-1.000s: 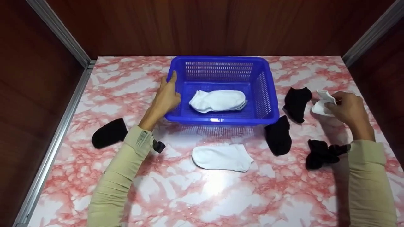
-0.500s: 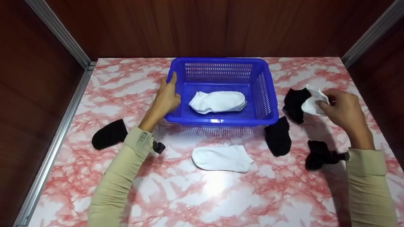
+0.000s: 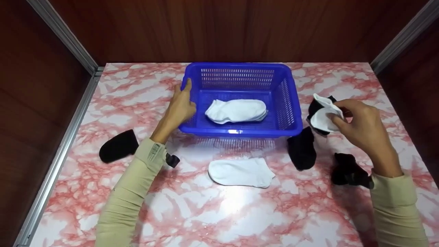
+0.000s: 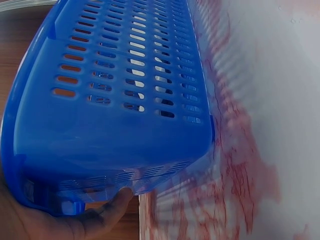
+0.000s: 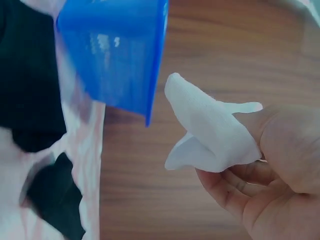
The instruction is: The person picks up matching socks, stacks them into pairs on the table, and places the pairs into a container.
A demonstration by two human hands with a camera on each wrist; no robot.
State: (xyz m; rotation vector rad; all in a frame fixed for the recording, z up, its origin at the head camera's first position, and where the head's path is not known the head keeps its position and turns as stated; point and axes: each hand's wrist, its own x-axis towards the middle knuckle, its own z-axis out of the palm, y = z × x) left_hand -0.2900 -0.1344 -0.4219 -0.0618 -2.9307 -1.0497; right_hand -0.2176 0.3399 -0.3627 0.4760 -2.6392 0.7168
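Observation:
My left hand grips the left rim of a blue plastic basket; in the left wrist view its fingers curl under the basket's rim. A small stack of white socks lies inside, with a greyish edge below the top one. My right hand pinches a white sock between thumb and fingers, right of the basket. The right wrist view shows this white sock bent and lifted above the table. Behind it in the head view, a black sock is partly hidden.
A white sock pair lies in front of the basket. One black sock is by its front right corner, a crumpled black sock near my right wrist, another black sock at left. Dark wooden panels enclose the marbled table.
My right hand has carried the white sock leftward, toward the basket, and it now covers part of a black sock. The left hand and the basket have stayed in place.

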